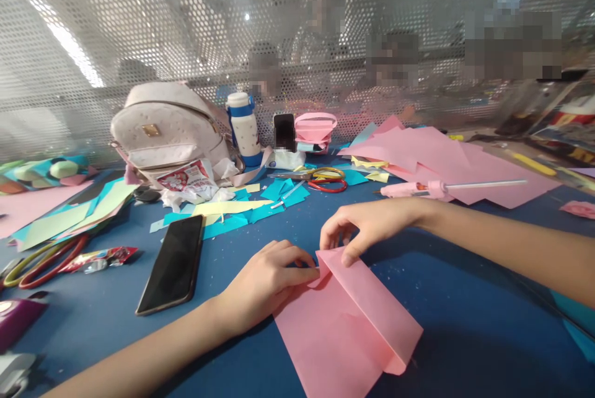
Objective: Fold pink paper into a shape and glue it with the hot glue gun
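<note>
A sheet of pink paper (334, 336) lies on the blue tabletop in front of me, its right side folded over into a raised flap. My left hand (269, 280) pinches the paper near its far left corner, thumb and index finger closed on a small fold. At the top end of the flap, my right hand (357, 230) grips the paper, with the thumb on the near face and the fingers behind it. Those right fingers are partly hidden by the hand itself.
A black phone (171, 265) lies left of my left hand. Behind are red-and-yellow scissors (328, 179), blue paper scraps (279, 196), a pink glue gun (418, 189) and stacked pink sheets (437, 153). A backpack (167, 119) and bottle (244, 128) stand against the perforated panel (186, 26).
</note>
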`<action>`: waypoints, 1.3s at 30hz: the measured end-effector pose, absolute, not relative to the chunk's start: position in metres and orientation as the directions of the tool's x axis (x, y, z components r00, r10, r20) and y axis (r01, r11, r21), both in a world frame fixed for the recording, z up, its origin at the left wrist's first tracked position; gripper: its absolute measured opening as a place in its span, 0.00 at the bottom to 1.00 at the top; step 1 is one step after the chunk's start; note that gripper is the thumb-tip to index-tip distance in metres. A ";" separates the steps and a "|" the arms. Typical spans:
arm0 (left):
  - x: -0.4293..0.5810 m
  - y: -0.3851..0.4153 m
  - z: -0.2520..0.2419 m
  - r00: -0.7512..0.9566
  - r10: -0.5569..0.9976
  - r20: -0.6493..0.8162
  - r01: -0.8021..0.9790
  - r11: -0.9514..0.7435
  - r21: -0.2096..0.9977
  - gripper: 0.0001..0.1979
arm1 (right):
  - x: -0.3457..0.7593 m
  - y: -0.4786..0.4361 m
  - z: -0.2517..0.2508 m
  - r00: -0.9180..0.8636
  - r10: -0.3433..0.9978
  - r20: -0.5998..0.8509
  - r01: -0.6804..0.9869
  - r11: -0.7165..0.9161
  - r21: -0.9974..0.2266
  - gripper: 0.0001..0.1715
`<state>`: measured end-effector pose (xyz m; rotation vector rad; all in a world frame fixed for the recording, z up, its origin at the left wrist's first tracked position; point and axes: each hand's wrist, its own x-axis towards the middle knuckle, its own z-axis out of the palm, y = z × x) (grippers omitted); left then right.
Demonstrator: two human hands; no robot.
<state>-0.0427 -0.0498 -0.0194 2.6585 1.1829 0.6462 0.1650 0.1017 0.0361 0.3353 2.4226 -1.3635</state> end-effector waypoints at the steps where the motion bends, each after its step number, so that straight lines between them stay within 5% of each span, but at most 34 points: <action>1: -0.043 -0.050 -0.019 0.605 0.730 0.318 0.674 -0.682 0.285 0.11 | 0.166 0.100 0.034 -0.917 0.047 -0.395 0.363 0.507 -0.782 0.29; 6: -0.047 -0.047 -0.020 0.651 0.699 0.296 0.666 -0.713 0.219 0.11 | 0.165 0.092 0.028 -0.921 0.068 -0.383 0.365 0.488 -0.793 0.29; 18: -0.051 -0.043 -0.020 0.425 0.867 0.258 0.621 -0.487 0.614 0.13 | 0.172 0.092 0.020 -0.933 0.146 -0.329 0.359 0.327 -0.874 0.21; 30: -0.052 -0.046 -0.020 0.266 0.891 0.367 0.543 -0.453 0.707 0.12 | 0.172 0.088 0.019 -0.930 0.201 -0.309 0.355 0.267 -0.896 0.14; 39: -0.056 -0.035 -0.013 0.187 0.981 0.050 0.491 -0.138 0.860 0.16 | 0.174 0.082 0.019 -0.934 0.253 -0.254 0.316 0.249 -0.915 0.16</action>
